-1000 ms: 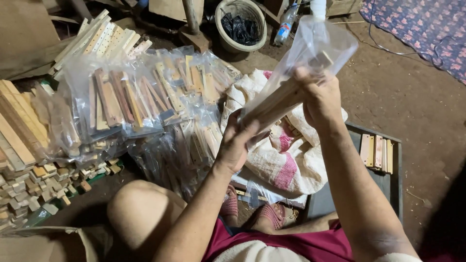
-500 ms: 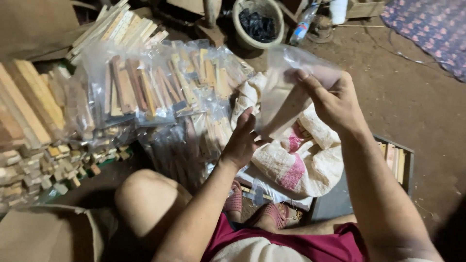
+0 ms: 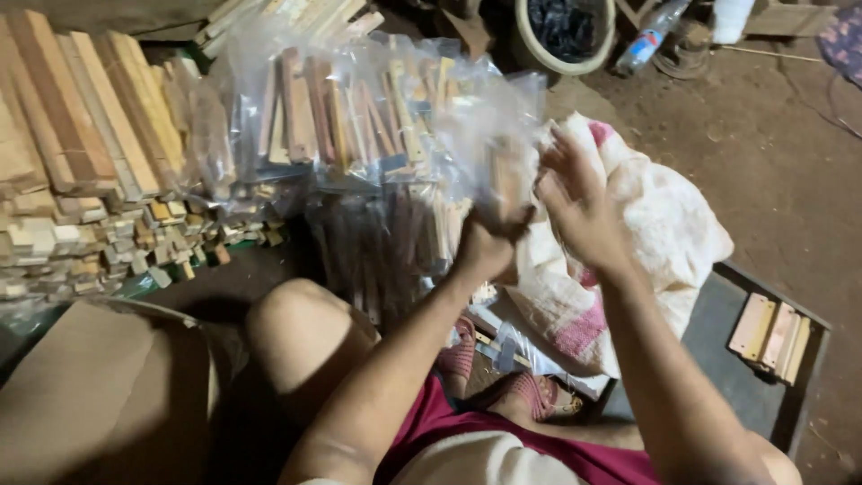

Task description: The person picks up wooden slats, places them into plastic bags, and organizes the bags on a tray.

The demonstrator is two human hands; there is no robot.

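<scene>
Down low there's a bare knee [image 3: 301, 328] and a cardboard box [image 3: 99, 395]. Both hands are up at chest height on a clear plastic bag of wooden sticks [image 3: 503, 166]: left hand [image 3: 485, 247] grips it from underneath, right hand [image 3: 575, 202] has fingers spread against its side. It's blurry. Behind sits a white sack [image 3: 664, 224], then more bagged sticks [image 3: 359, 117] and stacked wood blocks [image 3: 81, 135].
</scene>
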